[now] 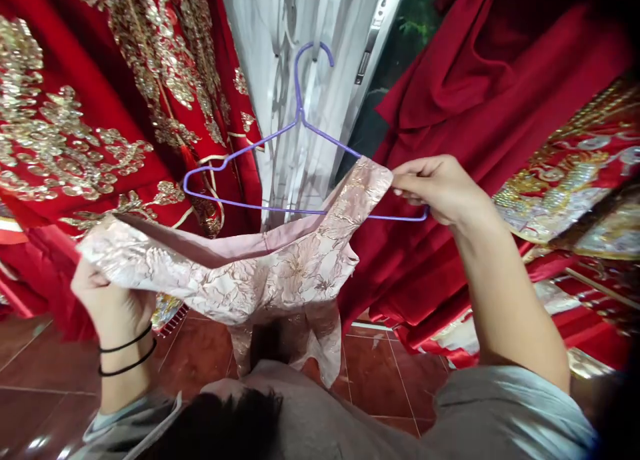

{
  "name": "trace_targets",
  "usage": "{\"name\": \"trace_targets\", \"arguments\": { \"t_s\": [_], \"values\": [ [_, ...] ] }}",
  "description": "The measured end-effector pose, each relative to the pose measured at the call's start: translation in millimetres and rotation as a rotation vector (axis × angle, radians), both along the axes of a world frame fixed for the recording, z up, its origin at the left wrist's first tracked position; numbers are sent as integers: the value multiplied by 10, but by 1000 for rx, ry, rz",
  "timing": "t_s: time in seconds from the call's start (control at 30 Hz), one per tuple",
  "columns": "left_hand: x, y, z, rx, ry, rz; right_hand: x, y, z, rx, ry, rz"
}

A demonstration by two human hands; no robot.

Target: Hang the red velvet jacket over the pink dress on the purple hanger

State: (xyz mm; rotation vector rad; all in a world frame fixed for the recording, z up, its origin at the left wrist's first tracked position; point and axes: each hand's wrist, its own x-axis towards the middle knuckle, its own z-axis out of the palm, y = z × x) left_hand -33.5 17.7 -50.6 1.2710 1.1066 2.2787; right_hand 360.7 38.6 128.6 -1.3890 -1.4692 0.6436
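A pale pink dress [295, 267] with a gold floral pattern stretches between my two hands below a purple hanger [300, 117]. My right hand [440, 187] pinches the dress's right shoulder strap, which lies over the right arm of the hanger. The left strap is off the hanger, and my left hand [107, 300], with two dark bands at the wrist, is closed on it from beneath. Cloth hides part of the left fingers. The hanger's hook is up against a pale, upright surface; whether it is hooked on something I cannot tell.
Red garments with gold sequins [65, 133] hang close on the left. More red cloth [450, 87] and embroidered pieces [560, 173] crowd the right side. Behind the hanger stands a whitish panel [300, 160] with a metal-edged frame. Reddish tiles [375, 373] cover the floor.
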Motion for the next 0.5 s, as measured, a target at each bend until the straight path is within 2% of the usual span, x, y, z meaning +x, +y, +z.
{"name": "trace_targets", "arguments": {
  "t_s": [0.13, 0.2, 0.33, 0.4, 0.5],
  "values": [
    [-59, 238, 17, 131, -171, 28, 58, 132, -42, -37, 59, -17],
    [-113, 371, -14, 141, -182, 57, 76, 211, -106, 12, 72, 6],
    [-195, 609, -36, 131, -235, 18, 115, 369, -273, 124, 33, 46],
    [-219, 709, 5, 144, -198, 14, 137, 437, -335, 111, 52, 32],
    [-249, 855, 137, 154, -41, 0, 168, 506, -371, 111, 87, 17]
  ]
}}
